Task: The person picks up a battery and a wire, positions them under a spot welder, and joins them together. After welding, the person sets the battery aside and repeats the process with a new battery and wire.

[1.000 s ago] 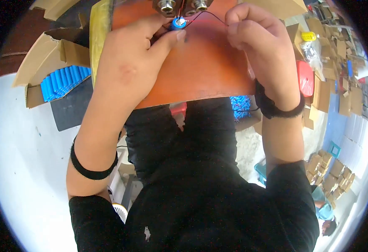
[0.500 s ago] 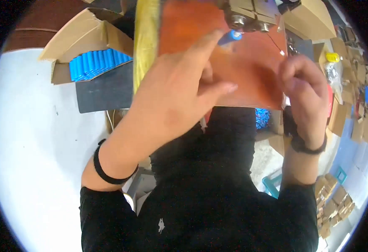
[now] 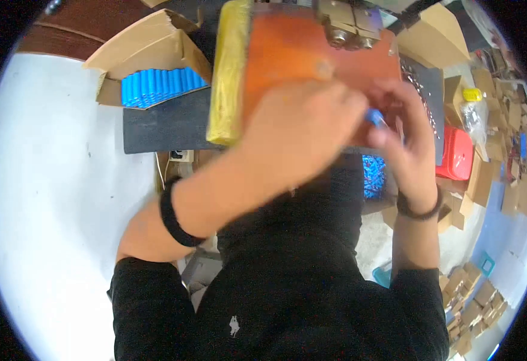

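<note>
On our table (image 3: 164, 132), a box (image 3: 140, 48) of cylinders (image 3: 162, 86) stands left of a mat (image 3: 284, 51); a bundle (image 3: 228, 72) lines the mat's left edge, a machine (image 3: 349, 24) stands at its far side, small parts (image 3: 424, 99) lie right. Between our left hand (image 3: 311, 123) and right hand (image 3: 412, 135) is one cylinder (image 3: 374, 115).

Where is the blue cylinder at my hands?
In the head view, the blue cylinder is right of centre, between your left hand and right hand, over the orange board.

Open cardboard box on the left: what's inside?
Blue cylinders lie packed side by side in the cardboard box. Whatever is beneath the visible ones is covered and cannot be seen.
</note>
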### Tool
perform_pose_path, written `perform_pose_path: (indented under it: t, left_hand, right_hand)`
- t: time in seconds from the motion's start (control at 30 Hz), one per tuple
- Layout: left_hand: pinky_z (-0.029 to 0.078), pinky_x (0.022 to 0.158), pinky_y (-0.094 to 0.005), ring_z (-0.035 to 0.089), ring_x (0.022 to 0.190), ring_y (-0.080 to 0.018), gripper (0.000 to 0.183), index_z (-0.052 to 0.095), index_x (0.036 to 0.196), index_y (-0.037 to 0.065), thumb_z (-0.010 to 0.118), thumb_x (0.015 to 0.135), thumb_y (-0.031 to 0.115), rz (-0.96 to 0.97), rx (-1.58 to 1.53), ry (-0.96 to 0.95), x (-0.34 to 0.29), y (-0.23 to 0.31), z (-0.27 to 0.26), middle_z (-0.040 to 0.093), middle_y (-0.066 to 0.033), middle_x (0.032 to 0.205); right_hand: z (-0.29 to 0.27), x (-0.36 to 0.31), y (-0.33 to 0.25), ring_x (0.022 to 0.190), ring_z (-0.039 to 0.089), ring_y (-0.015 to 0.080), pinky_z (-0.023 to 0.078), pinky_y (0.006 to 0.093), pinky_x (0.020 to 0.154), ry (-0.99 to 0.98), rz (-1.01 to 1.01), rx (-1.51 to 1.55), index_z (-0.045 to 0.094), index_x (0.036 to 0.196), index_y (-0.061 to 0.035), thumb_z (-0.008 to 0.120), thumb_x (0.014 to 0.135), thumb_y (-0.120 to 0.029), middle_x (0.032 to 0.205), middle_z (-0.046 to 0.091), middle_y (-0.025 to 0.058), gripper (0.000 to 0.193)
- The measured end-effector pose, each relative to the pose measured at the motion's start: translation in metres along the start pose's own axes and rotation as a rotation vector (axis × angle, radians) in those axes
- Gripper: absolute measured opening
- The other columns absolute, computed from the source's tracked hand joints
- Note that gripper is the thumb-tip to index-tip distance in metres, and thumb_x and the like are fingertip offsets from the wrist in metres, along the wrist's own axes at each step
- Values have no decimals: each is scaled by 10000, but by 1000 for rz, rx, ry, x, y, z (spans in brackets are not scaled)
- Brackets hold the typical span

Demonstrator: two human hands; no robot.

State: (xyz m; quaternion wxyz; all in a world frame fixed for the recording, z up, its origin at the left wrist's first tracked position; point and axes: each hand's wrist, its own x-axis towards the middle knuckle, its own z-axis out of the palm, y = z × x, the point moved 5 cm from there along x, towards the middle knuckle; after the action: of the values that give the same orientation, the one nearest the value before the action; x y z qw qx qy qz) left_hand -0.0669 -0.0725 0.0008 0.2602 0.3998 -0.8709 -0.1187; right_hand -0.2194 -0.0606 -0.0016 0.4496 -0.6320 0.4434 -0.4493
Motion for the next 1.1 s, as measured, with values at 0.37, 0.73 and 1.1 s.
perform_pose_path:
  t: [0.37, 0.73, 1.1]
  left_hand:
    - [455, 648, -392, 602, 707, -297, 134, 683, 917, 101, 708, 788, 127, -191, 295, 270, -91, -73, -86, 623, -96, 775]
    - [365, 939, -420, 532, 1092, -288, 325, 657, 1116, 76, 681, 795, 120, -270, 778, -582, -82, -177, -74, 603, -113, 1079]
    - [463, 924, -323, 606, 1060, -203, 259, 553, 1181, -37, 531, 975, 120, -269, -126, 256, -72, -80, -99, 645, -154, 1136]
  right_hand:
    - [-120, -164, 56, 957, 603, 272, 469, 347, 873, 230, 538, -549, 618, 1053, -19, 637, 864, -36, 1088, 616, 118, 190]
    - [-159, -134, 89, 1132, 536, 211, 460, 334, 930, 498, 143, -705, 598, 1159, -43, 612, 875, -38, 1257, 532, 110, 284]
    - [-155, -78, 94, 838, 596, 371, 481, 435, 744, 496, 80, -1034, 600, 879, -14, 623, 883, -138, 895, 598, 174, 127]
